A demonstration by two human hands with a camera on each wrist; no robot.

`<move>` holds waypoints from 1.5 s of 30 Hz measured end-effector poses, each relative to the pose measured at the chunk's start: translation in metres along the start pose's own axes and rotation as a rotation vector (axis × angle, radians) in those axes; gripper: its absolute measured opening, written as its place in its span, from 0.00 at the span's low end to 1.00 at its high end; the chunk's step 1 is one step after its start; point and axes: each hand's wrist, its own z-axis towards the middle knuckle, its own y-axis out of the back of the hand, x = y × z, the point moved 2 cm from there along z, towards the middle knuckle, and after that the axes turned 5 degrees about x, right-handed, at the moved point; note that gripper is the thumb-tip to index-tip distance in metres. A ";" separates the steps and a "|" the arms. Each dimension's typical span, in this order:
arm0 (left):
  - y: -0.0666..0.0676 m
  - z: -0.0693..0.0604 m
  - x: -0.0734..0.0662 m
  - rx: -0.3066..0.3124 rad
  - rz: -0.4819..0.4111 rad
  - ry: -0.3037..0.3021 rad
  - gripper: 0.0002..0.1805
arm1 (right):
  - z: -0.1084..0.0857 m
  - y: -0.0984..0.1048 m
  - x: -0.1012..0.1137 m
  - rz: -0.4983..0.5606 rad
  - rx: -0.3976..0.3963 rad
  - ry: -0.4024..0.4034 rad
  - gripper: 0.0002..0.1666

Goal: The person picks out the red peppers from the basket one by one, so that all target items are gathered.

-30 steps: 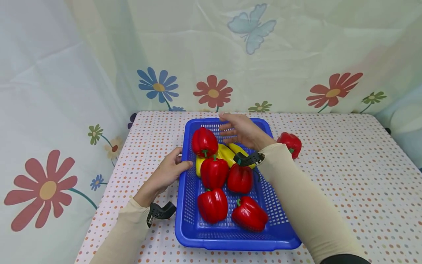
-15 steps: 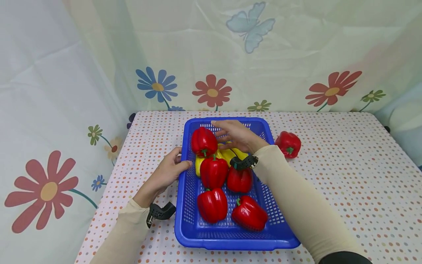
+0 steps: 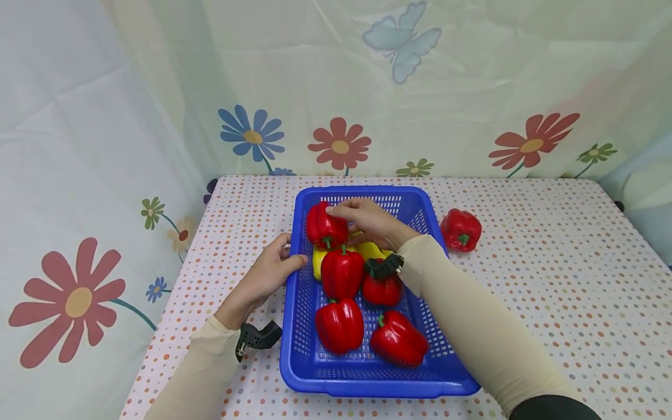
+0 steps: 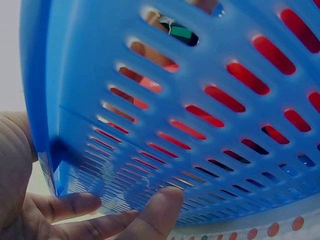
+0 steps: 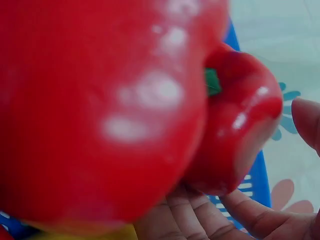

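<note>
- Where the two beige sleeves end, each wrist wears a black device.
- Next comes the near rim of a blue perforated basket, set on a dotted tabletop.
- Inside its near end lie two red peppers, the front-left pepper and the tilted front-right pepper, a little apart.
- Farther in sit the middle pepper and, just right of it, the wrist-side pepper, partly hidden by the right wrist's device.
- At the basket's left side, the left hand grips the rim, thumb on top and fingers outside the wall.
- Behind the middle pepper, yellow pieces show, mostly covered.
- Over them the right hand reaches left, thumb and fingers spread around the far-left pepper, which lies inside the basket. The right wrist view shows the thumb clear of it; whether it bears on the fingers, I cannot tell.
- Right of the basket, the loose pepper rests on the tabletop.
- Last hangs a flowered backdrop.
</note>
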 end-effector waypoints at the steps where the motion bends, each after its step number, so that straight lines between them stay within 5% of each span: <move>1: 0.000 0.000 0.000 -0.003 0.001 0.001 0.26 | 0.000 -0.001 0.000 -0.007 -0.004 -0.002 0.35; 45: 0.001 -0.001 0.001 0.012 -0.009 -0.010 0.26 | -0.009 -0.001 0.004 -0.002 -0.065 0.017 0.41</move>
